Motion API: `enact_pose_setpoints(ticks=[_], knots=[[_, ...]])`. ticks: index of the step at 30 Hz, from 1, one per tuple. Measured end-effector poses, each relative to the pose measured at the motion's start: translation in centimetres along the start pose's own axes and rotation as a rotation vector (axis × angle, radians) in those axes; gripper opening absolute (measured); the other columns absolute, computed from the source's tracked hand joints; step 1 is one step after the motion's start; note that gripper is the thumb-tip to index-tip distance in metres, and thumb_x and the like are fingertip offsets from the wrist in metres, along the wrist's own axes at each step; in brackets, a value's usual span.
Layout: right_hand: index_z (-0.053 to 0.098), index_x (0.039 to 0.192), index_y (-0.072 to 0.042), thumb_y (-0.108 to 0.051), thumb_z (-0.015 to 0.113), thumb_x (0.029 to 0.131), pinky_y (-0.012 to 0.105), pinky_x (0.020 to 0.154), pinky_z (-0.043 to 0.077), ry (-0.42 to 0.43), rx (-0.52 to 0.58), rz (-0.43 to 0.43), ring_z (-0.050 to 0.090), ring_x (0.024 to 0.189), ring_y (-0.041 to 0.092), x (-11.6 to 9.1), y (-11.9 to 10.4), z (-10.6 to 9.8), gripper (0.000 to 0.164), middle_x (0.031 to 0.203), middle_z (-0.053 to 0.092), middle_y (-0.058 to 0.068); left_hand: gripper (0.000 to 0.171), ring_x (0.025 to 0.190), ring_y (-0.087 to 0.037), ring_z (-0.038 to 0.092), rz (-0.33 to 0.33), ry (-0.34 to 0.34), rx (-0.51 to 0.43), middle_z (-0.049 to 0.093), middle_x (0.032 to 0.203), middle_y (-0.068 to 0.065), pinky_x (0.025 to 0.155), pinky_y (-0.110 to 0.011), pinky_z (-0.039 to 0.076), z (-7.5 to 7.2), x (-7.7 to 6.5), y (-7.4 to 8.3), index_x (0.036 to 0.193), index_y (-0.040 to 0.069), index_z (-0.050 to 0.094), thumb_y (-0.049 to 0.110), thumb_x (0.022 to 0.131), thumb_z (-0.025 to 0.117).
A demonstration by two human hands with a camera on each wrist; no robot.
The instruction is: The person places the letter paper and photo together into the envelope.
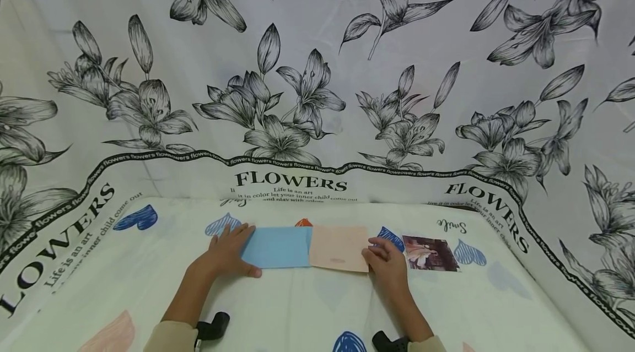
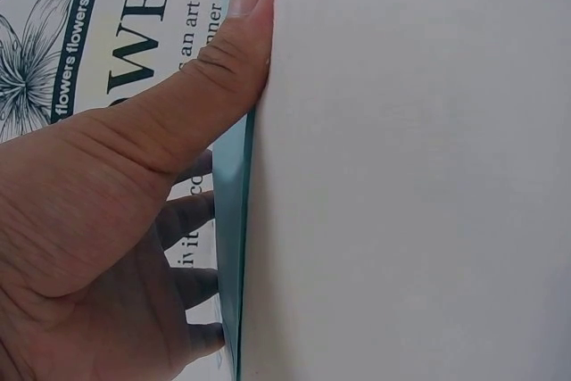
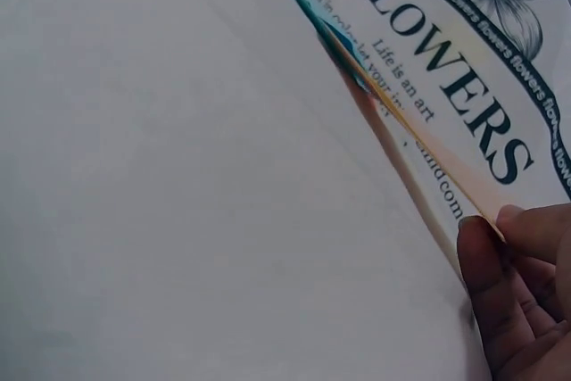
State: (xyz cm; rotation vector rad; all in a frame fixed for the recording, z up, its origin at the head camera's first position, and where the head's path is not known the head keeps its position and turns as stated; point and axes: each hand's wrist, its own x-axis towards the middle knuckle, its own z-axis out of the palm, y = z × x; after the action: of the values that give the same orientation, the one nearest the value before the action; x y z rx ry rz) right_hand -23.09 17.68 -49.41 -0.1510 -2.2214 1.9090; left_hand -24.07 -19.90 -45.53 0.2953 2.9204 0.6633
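Observation:
A light blue paper (image 1: 278, 247) and a peach paper (image 1: 339, 248) lie side by side as one strip, their edges meeting. My left hand (image 1: 230, 253) rests at the blue paper's left end with fingers spread and the thumb along its near corner. In the left wrist view, the thumb (image 2: 223, 60) lies against the blue paper's edge (image 2: 234, 220). At the other end, my right hand (image 1: 389, 265) pinches the peach paper's right edge between thumb and fingertips. The right wrist view shows this peach edge (image 3: 446, 176) lifted off the tabletop.
A dark photo print (image 1: 430, 254) lies right of my right hand. The white cloth (image 1: 297, 308) under the papers has printed hearts. A flower-printed curtain (image 1: 317, 120) rises behind the table. Black wrist devices (image 1: 214, 325) sit under both forearms.

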Motion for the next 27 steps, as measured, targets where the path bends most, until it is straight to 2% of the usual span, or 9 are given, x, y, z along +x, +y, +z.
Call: enact_pose_setpoints(ticks=[7,13,18,22,27], knots=[[0.072,0.119,-0.002,-0.004,0.075,0.093,0.022,0.073,0.058,-0.011,-0.054,-0.011,0.073,0.094,0.019,0.03,-0.06,0.20,0.027,0.106,0.075,0.014,0.119,0.145,-0.065,0.012,0.003,0.004,0.013,0.033,0.159,-0.030,0.110,-0.080,0.011,0.03,0.13,-0.23,0.155,-0.001,0.038,0.051,0.064,0.095],[0.071,0.125,-0.003,-0.004,0.072,0.093,0.018,0.078,0.056,-0.052,-0.112,-0.044,0.071,0.103,0.024,0.07,0.00,0.21,0.031,0.115,0.073,0.016,0.119,0.145,-0.065,0.010,-0.001,-0.005,0.007,0.033,0.160,-0.030,0.110,-0.080,0.010,0.08,0.14,-0.33,0.155,0.000,0.039,0.052,0.064,0.094],[0.069,0.128,-0.004,-0.004,0.069,0.095,0.020,0.072,0.056,-0.098,-0.191,-0.067,0.069,0.092,0.020,0.15,0.10,0.05,0.034,0.115,0.071,0.015,0.118,0.145,-0.065,0.010,0.004,-0.002,0.014,0.033,0.159,-0.030,0.110,-0.081,0.011,-0.07,0.14,-0.20,0.155,0.000,0.039,0.052,0.064,0.094],[0.069,0.129,-0.005,-0.003,0.070,0.093,0.021,0.064,0.049,-0.131,-0.248,-0.095,0.061,0.078,0.016,0.20,0.14,-0.13,0.036,0.116,0.071,0.014,0.118,0.145,-0.065,0.009,-0.001,-0.003,0.009,0.033,0.159,-0.030,0.110,-0.080,0.010,-0.11,0.11,-0.05,0.155,0.000,0.039,0.052,0.064,0.094],[0.068,0.129,-0.007,0.000,0.071,0.091,0.022,0.059,0.044,-0.149,-0.253,-0.096,0.054,0.072,0.017,0.19,0.07,-0.22,0.039,0.118,0.070,0.012,0.119,0.145,-0.064,0.010,-0.010,-0.004,0.004,0.033,0.159,-0.030,0.111,-0.080,0.010,-0.05,0.08,-0.01,0.155,0.000,0.039,0.051,0.064,0.095]])
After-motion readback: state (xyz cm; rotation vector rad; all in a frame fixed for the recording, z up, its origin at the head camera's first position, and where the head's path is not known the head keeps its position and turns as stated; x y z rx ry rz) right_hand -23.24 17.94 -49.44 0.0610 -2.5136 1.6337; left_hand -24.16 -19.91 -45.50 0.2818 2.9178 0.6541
